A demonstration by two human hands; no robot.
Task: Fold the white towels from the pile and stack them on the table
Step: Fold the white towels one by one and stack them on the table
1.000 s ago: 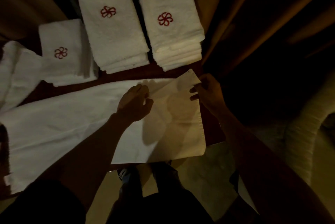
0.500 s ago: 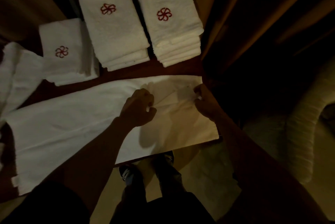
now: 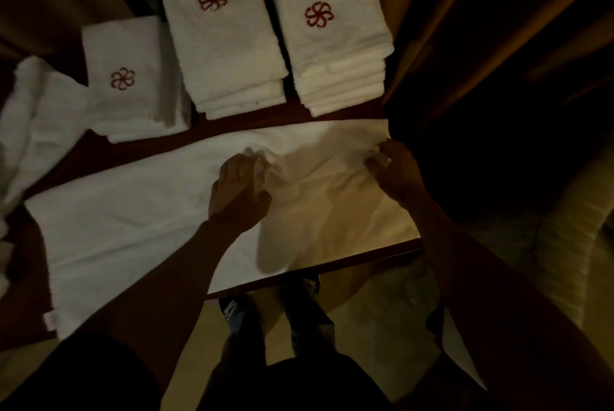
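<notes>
Three folded stacks (image 3: 219, 45) sit along the table's (image 3: 315, 269) far edge. One towel (image 3: 133, 228) lies spread along the near edge; my left hand (image 3: 237, 191) pinches its middle, my right hand (image 3: 395, 171) its far right corner. I judge this fold barely begun, and the pile (image 3: 30, 118) at the left edge is not yet folded.

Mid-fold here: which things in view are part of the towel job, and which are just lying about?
Job: spread towel, pinched by left hand and right hand; left stack, middle stack, right stack; unfolded pile; table.
Lying about: curtain; upholstered seat.
</notes>
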